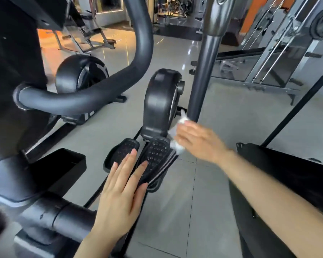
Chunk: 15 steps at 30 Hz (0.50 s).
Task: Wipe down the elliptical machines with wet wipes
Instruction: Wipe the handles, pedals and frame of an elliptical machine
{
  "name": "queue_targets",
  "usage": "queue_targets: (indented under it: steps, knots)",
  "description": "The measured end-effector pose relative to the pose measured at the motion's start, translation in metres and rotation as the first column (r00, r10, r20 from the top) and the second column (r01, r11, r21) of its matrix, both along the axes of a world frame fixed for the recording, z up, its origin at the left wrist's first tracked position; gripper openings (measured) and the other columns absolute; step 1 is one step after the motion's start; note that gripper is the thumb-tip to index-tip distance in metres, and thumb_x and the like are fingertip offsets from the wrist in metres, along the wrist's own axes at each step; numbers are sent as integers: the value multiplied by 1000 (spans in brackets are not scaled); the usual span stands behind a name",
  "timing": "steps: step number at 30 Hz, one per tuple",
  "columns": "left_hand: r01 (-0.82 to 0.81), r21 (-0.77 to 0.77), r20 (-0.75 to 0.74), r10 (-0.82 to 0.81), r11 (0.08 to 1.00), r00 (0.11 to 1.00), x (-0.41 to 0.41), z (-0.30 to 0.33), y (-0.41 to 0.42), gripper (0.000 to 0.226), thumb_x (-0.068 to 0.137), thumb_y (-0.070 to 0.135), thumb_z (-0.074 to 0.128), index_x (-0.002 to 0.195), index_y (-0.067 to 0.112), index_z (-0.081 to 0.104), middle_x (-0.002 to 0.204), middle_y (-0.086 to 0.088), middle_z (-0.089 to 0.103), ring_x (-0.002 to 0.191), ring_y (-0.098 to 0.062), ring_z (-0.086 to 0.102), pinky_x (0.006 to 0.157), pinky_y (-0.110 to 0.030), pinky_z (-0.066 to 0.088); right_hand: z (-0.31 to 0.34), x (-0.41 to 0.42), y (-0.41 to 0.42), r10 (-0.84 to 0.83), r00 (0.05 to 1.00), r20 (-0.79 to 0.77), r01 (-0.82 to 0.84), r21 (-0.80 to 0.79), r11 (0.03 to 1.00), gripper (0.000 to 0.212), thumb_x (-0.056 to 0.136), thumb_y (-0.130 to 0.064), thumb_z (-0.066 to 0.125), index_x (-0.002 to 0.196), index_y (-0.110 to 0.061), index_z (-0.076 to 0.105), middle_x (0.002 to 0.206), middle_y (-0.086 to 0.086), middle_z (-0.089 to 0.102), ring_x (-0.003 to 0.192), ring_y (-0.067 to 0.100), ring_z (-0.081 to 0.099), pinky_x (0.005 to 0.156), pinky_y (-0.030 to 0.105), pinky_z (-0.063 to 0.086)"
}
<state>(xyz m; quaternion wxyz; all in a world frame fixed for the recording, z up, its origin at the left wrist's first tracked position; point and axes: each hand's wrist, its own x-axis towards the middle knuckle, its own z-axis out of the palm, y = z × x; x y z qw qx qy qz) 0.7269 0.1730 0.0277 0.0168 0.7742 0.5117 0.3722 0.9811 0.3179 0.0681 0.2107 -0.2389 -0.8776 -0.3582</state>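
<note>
I look down at a black elliptical machine with its flywheel housing (159, 103) and two studded pedals (155, 155) below me. Its right moving arm, a dark grey pole (203, 75), rises at centre right. My right hand (198, 142) holds a crumpled white wet wipe (181, 121) against the lower end of that pole; the hand is blurred. My left hand (121, 192) hovers flat with straight fingers above the pedals and holds nothing. The curved left handlebar (93, 94) crosses in front at the left.
A second elliptical's flywheel (82, 73) stands behind on the left. A grey weight rack with cables (280, 58) fills the right background. A black console or frame edge (280, 161) lies under my right forearm. The floor is grey tile (185, 202).
</note>
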Motion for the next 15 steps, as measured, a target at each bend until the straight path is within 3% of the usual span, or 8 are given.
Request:
queue_targets:
  steps: [3,6,9,11,13,15]
  knots:
    - [-2,-15,40,3,1000,999,20,0,4,42,101,30,38,141,20,43,161,-2,27,141,-20,38,123,-33,13,35,25,20,48,998,27,-51,143,988,17,100,-1,46,100,-11,60,114,7,72,120,21,55,117,34,26]
    - [-51,-36,121,55,998,991,32,-1,6,40,102,26,35,141,21,43,157,-1,32,140,-19,39,123,-31,11,1,7,9,10,991,-137,6,118,993,14,90,4,58,94,-7,67,107,9,73,120,24,50,118,34,25]
    - [-162,-50,130,167,986,977,18,-4,-1,40,101,20,35,139,15,47,152,-7,41,137,-23,43,123,-34,12,-60,-39,-35,-84,951,-296,25,-197,980,21,79,9,54,87,-3,69,93,10,71,110,25,51,118,30,21]
    - [-245,-72,111,252,967,961,-3,-9,-13,40,100,18,35,136,9,51,149,-10,45,136,-25,43,123,-33,11,-85,-77,-66,-134,910,-393,-55,-434,899,20,76,8,53,86,-3,66,86,10,67,100,26,56,110,31,32]
    - [-318,-111,108,329,942,938,-24,-14,-30,41,101,19,34,136,9,51,150,-6,43,138,-23,41,123,-31,10,-88,-112,-88,-197,878,-435,-130,-614,778,15,75,6,50,77,-7,57,69,6,59,76,29,60,90,36,48]
    - [-374,-139,116,390,917,913,-45,-19,-48,41,101,19,35,137,10,51,151,-2,40,138,-24,41,123,-41,15,-75,-139,-95,-236,897,-373,-134,-740,658,20,74,9,53,72,-10,49,53,2,43,54,30,53,60,32,47]
